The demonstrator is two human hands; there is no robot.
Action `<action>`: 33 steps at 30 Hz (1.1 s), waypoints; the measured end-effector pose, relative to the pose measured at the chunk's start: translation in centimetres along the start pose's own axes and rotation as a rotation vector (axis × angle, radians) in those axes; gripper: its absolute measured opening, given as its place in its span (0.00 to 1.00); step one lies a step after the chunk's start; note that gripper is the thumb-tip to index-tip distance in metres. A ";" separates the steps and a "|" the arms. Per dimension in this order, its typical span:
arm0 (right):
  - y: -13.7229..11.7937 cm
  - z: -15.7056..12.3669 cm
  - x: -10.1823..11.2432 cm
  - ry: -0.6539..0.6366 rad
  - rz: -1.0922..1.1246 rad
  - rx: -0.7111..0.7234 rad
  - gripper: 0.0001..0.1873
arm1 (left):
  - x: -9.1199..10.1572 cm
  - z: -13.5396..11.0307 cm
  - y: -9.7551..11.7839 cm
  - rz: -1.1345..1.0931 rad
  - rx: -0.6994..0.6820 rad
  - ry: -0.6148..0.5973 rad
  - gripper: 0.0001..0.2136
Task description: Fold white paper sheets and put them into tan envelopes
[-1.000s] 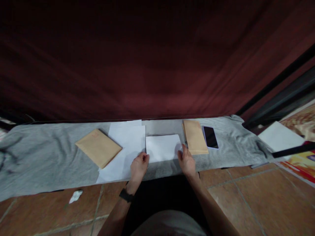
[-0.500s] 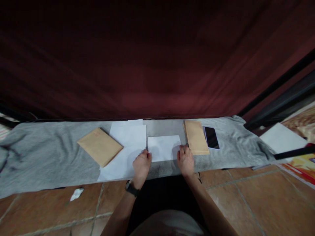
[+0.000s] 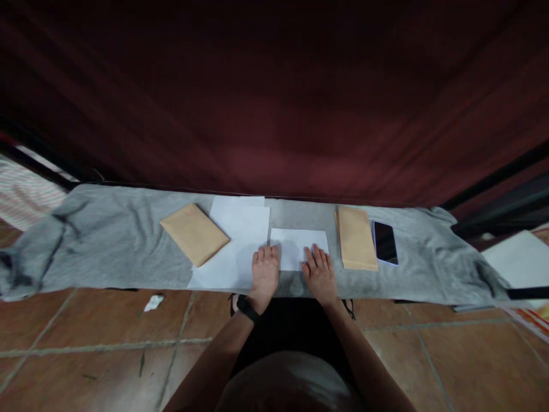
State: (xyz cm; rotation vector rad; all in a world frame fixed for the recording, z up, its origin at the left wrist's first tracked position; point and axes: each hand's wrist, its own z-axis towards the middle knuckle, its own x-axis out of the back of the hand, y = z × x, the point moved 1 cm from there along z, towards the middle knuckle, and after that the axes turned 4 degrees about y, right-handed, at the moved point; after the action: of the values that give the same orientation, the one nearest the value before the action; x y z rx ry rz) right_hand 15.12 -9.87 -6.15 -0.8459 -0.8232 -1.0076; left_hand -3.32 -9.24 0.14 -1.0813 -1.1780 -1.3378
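Observation:
A folded white sheet of paper (image 3: 295, 237) lies on the grey cloth in front of me. My right hand (image 3: 321, 277) rests flat on its lower right part, fingers spread. At its left edge is my left hand (image 3: 265, 272), fingers stretched out side by side and holding nothing; a dark watch circles that wrist. Larger white sheets (image 3: 240, 229) lie left of the folded one, partly under a brown envelope (image 3: 195, 234) set at a slant. Right of my right hand lie more brown envelopes (image 3: 358, 237), one on top of another.
A phone (image 3: 385, 243) in a light purple case lies beside the right-hand envelopes. The grey cloth (image 3: 115, 240) covers a long narrow surface before a dark red curtain (image 3: 274, 126). A white scrap (image 3: 153, 302) lies on the tiled floor (image 3: 107, 366).
My fingers, curled at both sides of the folded paper before, are now stretched out. The right hand has come to lie flat on the paper. The view has shifted slightly.

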 end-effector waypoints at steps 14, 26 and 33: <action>0.4 -0.2 -0.4 -0.033 -0.060 0.031 0.27 | -4.2 -1.0 2.1 -0.187 -0.481 0.105 0.23; 0.7 0.2 0.4 0.007 -0.040 -0.116 0.28 | -4.2 -1.0 1.9 -0.208 -0.490 0.129 0.23; -1.2 1.9 -0.2 -0.103 0.013 0.048 0.26 | -4.6 -0.8 1.9 -0.188 -0.498 0.125 0.26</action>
State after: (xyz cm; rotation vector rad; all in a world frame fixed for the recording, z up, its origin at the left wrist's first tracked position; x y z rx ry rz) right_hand 13.56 -8.51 -5.28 -0.8665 -0.9254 -0.9354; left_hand -0.98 -9.48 -4.32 -1.2300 -0.8901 -1.8823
